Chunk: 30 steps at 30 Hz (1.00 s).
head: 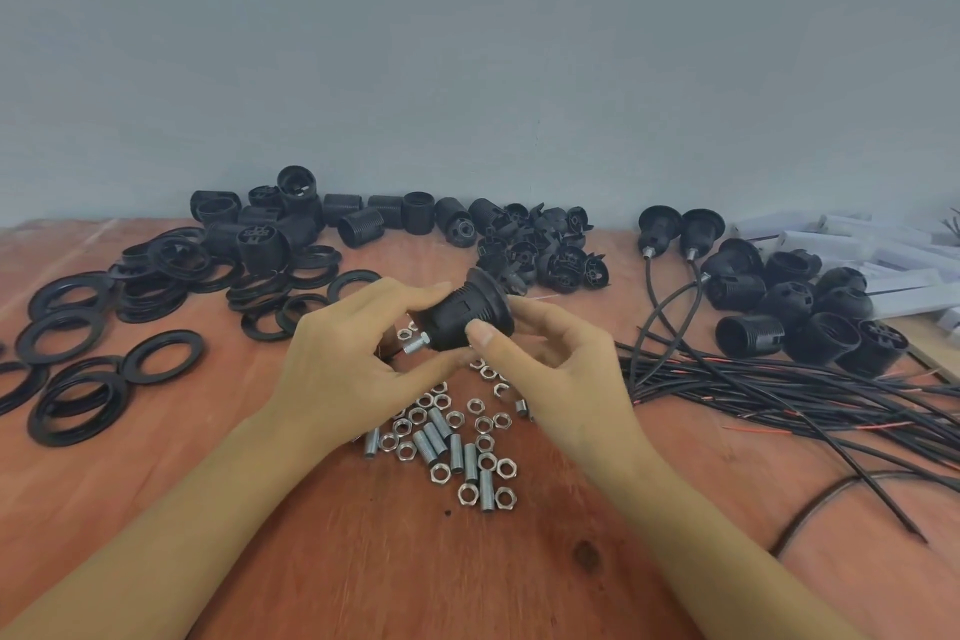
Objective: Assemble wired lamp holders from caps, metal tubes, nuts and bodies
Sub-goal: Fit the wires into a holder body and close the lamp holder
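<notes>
On the wooden table (363, 561), right of the pile of nuts (457, 447): a bundle of wires (779, 395). Left of that pile: loose black rings (104, 327). Clamped in the left hand (353, 343) at the narrow end and pinched by the right hand (561, 359) round the wide end: 1 lamp holder (467, 312), lifted just beyond the pile. Keep both grips firm, turn the 2 halves against each other, hold the axis straight to spare the plastic thread. Mind the metal tube (415, 344) poking out toward the left palm; probably worth checking it sits tight.
</notes>
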{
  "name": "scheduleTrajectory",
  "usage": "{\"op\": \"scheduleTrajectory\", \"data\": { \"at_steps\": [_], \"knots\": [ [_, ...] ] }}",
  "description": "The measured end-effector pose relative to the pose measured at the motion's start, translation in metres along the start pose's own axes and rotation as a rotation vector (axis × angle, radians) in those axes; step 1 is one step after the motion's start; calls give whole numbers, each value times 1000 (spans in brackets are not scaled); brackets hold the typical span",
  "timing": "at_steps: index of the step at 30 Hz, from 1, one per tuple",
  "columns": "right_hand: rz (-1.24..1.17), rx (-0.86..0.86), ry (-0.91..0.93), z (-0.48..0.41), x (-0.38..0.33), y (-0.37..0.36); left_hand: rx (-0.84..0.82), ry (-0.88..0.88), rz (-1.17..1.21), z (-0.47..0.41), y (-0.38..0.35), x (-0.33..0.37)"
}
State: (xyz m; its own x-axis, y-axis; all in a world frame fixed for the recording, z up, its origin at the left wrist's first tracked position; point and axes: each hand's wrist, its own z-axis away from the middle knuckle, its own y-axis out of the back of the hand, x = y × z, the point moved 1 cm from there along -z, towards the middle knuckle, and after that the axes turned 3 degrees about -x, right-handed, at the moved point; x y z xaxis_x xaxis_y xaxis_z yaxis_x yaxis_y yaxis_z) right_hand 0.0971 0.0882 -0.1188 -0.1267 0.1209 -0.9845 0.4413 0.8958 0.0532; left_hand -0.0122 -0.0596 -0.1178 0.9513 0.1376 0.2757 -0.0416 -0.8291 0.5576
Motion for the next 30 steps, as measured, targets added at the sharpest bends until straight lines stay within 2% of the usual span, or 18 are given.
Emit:
{"op": "scheduleTrajectory", "data": {
  "at_steps": [3, 6, 9, 12, 14, 16, 20, 24, 30],
  "knots": [
    [-108, -2, -66, -1, 2, 0, -1, -30, -12, -1, -3, 3],
    [-303, -95, -183, -1, 1, -1, -14, -35, -8, 0, -4, 7],
    [-420, -113, -196, -1, -3, -1, -14, 14, 92, -2, -4, 9],
    [-631, 16, -222, -6, -12, 10, 39, 177, 278, -3, 0, 2],
    [-750, 152, -201, -15, -22, 28, 66, 238, 270, -1, 3, -6],
    [-747, 226, -171, -29, -34, 53, 52, 257, 181, 3, 4, -16],
    [-535, 319, -150, -68, -46, 109, -57, 306, 27, 8, 1, -30],
    [-203, 582, -100, -106, -28, 151, -69, 302, -6, 9, 2, -32],
    [358, 673, -25, -131, 19, 173, -105, 348, 11, 9, -1, -33]
  ]
}}
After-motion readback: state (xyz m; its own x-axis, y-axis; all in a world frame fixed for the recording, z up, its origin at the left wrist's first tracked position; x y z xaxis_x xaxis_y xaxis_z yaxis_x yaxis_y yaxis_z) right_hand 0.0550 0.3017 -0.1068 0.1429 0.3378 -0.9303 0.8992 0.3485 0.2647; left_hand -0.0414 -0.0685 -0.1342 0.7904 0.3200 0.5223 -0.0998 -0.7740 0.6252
